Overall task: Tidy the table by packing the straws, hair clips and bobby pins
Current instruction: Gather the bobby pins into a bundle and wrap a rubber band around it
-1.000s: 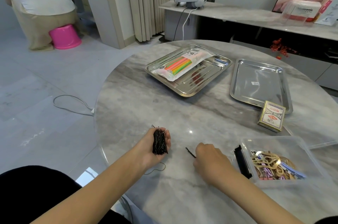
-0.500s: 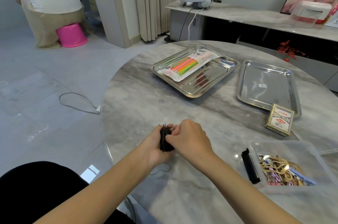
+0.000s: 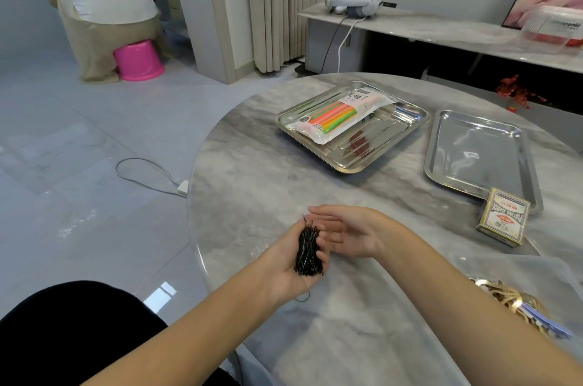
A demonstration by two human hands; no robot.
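Fingers (image 3: pixel 329 212) of the right hand (image 3: pixel 356 234) lie straight beside the bobby pins (image 3: pixel 308 251), a bundle the left hand (image 3: pixel 284 272) grips over the marble table's (image 3: pixel 284 180) near-left edge, where loosely bunched pins could slip onto the glossy tiled floor (image 3: pixel 79 164).

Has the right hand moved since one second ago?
Yes. The right hand went left, away from the clear box, to the bobby pins in the left hand.
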